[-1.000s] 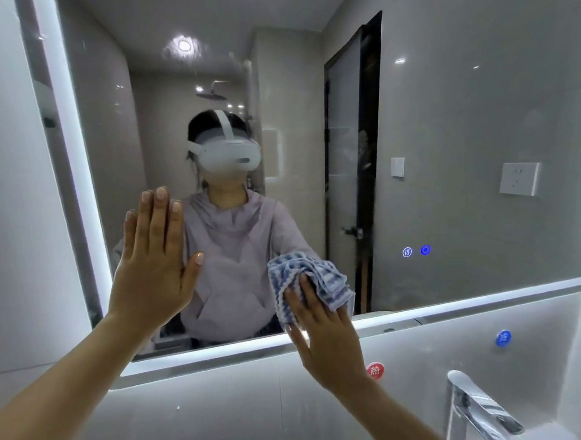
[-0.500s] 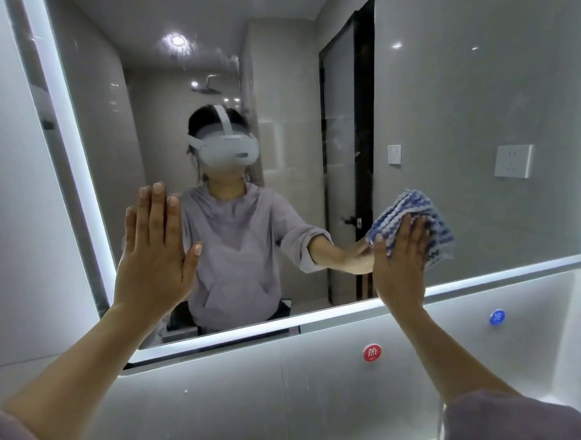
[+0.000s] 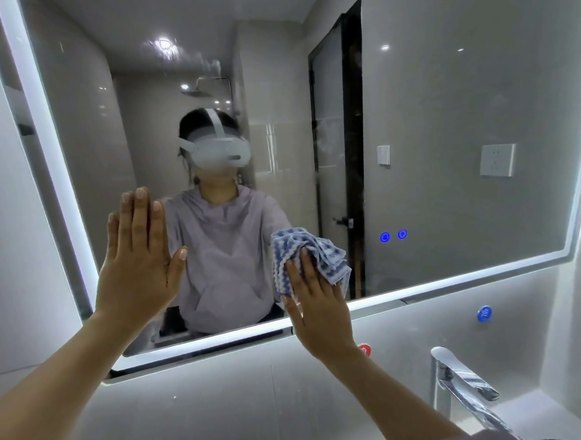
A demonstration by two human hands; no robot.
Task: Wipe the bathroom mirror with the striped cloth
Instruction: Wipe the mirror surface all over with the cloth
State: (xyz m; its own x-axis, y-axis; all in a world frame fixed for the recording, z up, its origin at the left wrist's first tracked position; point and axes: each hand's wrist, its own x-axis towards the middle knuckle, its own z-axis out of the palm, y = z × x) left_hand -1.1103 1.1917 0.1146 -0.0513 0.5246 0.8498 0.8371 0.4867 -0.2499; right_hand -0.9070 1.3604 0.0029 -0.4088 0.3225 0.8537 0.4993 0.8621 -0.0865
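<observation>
The lit-edged bathroom mirror fills most of the head view. My right hand presses the crumpled blue-and-white striped cloth flat against the glass near the mirror's lower edge, a little right of centre. My left hand lies flat on the glass at lower left, fingers straight and pointing up, holding nothing. The glass reflects a person in a grey top wearing a white headset.
A chrome tap stands at lower right above the basin. Two blue touch buttons glow on the glass right of the cloth. On the wall tiles below the mirror sit a red sticker and a blue sticker.
My right hand has swept the cloth back left and down, from beside the blue buttons to the lower centre of the glass. My left hand stays flat in place.
</observation>
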